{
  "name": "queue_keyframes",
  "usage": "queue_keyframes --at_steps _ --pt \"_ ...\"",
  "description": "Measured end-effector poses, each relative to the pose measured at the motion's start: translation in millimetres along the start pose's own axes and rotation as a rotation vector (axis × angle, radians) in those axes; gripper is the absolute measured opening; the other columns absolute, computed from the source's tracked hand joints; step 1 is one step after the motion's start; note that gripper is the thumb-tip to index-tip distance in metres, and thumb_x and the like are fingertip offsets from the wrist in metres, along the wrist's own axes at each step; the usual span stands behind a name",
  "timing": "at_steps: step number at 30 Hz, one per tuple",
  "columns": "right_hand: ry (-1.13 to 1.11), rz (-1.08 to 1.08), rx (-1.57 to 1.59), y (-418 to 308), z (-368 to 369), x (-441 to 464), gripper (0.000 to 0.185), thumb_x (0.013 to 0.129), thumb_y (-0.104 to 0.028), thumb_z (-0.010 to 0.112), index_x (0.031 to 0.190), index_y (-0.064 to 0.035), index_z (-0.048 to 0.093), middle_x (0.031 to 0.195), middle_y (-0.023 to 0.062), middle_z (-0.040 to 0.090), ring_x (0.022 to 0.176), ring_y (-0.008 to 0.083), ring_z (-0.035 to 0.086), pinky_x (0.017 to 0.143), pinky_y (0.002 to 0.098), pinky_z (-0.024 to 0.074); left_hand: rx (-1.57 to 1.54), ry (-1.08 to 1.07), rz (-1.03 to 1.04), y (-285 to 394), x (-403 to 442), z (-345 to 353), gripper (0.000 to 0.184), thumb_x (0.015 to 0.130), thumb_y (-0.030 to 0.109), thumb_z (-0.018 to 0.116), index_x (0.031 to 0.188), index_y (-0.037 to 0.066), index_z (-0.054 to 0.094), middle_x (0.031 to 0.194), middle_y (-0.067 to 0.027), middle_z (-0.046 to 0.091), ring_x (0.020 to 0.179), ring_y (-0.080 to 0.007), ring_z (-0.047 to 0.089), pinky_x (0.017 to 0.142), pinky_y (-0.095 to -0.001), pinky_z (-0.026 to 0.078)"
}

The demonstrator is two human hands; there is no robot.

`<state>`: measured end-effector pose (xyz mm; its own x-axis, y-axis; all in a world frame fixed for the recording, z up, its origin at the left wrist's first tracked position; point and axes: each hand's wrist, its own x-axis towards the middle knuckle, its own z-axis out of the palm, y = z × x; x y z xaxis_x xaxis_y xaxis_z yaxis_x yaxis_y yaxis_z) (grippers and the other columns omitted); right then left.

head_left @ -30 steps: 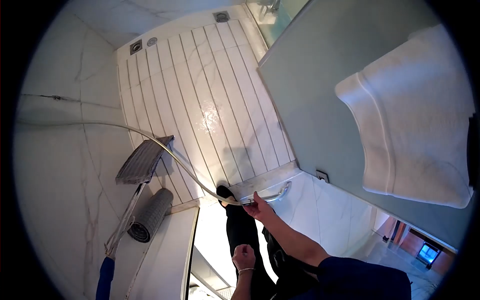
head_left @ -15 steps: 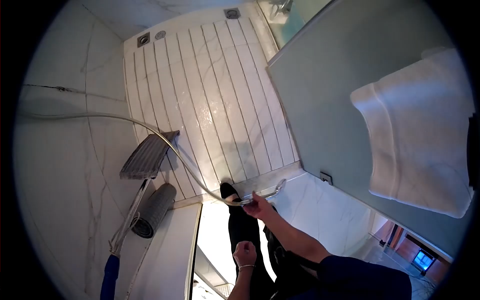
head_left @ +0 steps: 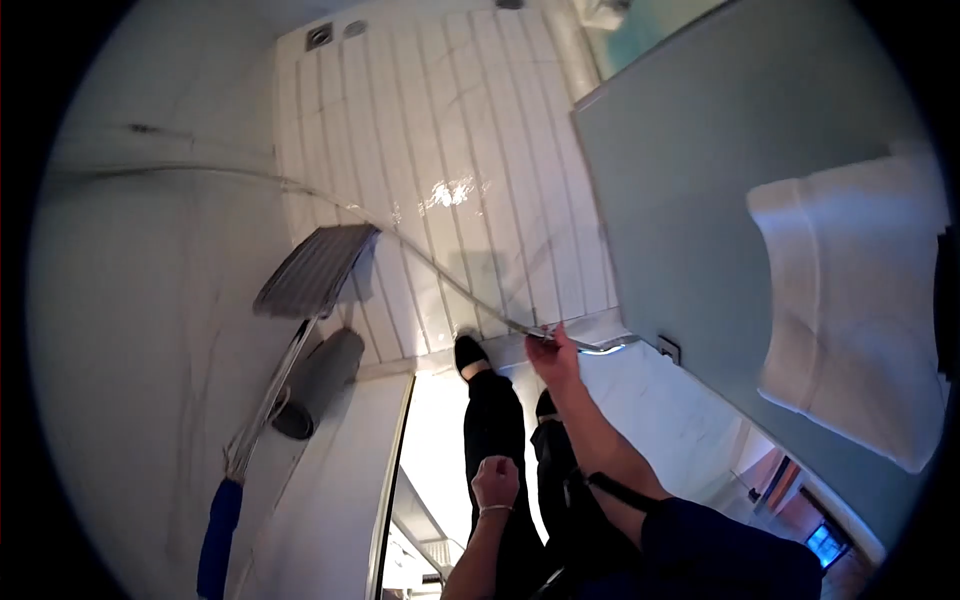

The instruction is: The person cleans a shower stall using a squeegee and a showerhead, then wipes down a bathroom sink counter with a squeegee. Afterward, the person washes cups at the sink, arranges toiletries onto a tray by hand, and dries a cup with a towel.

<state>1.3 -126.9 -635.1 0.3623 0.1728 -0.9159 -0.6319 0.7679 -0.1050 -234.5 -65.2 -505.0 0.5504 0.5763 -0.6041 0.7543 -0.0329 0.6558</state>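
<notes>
My right hand (head_left: pixel 552 358) is wrapped round the handle of a chrome handheld shower head (head_left: pixel 606 350), whose head end points right, over the shower's threshold. A shower hose (head_left: pixel 455 285) runs from it in a long curve up to the left wall. My left hand (head_left: pixel 495 482) is closed in a fist in front of my thigh, with nothing visible in it. Below the hose, a flat mop with a grey striped pad (head_left: pixel 320 270) leans at the left, its pole ending in a blue grip (head_left: pixel 220 535).
A rolled grey mat (head_left: pixel 325 385) lies beside the mop. The grooved shower floor (head_left: pixel 410 180) is wet and shiny, with a drain (head_left: pixel 319 36) at the far end. On the right, a white towel (head_left: pixel 850 300) hangs at the glass panel (head_left: pixel 680 190). My black shoe (head_left: pixel 469 352) is at the threshold.
My right hand has moved forward and right with the shower head, and the hose has shifted with it. The camera view has also shifted. My left fist stays near my leg.
</notes>
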Motion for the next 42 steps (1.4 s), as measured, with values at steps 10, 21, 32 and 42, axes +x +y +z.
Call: queue_keyframes --at_steps 10,21,32,42 --pt "0.142 0.436 -0.187 95 -6 -36 0.025 0.087 -0.028 0.06 0.086 -0.0031 0.06 0.083 0.0102 0.064 0.075 0.0269 0.062 0.067 0.0418 0.0541 0.04 0.033 0.082 17 13 -17 0.007 0.076 0.01 0.063 0.077 0.006 0.057 0.07 -0.0106 0.06 0.061 -0.0262 0.061 0.057 -0.0347 0.05" --pt "0.02 0.108 -0.301 83 83 -48 0.015 0.087 -0.019 0.057 0.083 -0.0052 0.057 0.083 0.0096 0.061 0.081 0.025 0.062 0.061 0.0387 0.0526 0.02 0.025 0.032 19 16 -25 0.009 0.076 0.015 0.062 0.076 0.009 0.056 0.067 -0.0088 0.059 0.058 -0.0279 0.059 0.052 -0.0385 0.049" --pt "-0.397 -0.848 -1.431 89 160 -75 0.023 0.074 -0.007 0.074 0.087 -0.0054 0.055 0.081 0.0027 0.06 0.071 0.0081 0.055 0.062 0.0226 0.0462 0.075 0.021 0.031 8 31 -38 0.008 0.076 0.017 0.059 0.075 0.01 0.056 0.073 -0.0112 0.06 0.063 -0.0342 0.06 0.055 -0.0442 0.049" --pt "-1.175 -1.181 -2.29 45 223 -61 0.029 0.056 0.0 0.068 0.079 -0.0095 0.052 0.072 0.0073 0.054 0.07 0.0292 0.054 0.064 0.0391 0.0399 -0.007 0.06 -0.023 14 43 -46 0.009 0.075 0.018 0.061 0.075 0.01 0.057 0.071 -0.0099 0.059 0.063 -0.032 0.06 0.055 -0.0428 0.049"
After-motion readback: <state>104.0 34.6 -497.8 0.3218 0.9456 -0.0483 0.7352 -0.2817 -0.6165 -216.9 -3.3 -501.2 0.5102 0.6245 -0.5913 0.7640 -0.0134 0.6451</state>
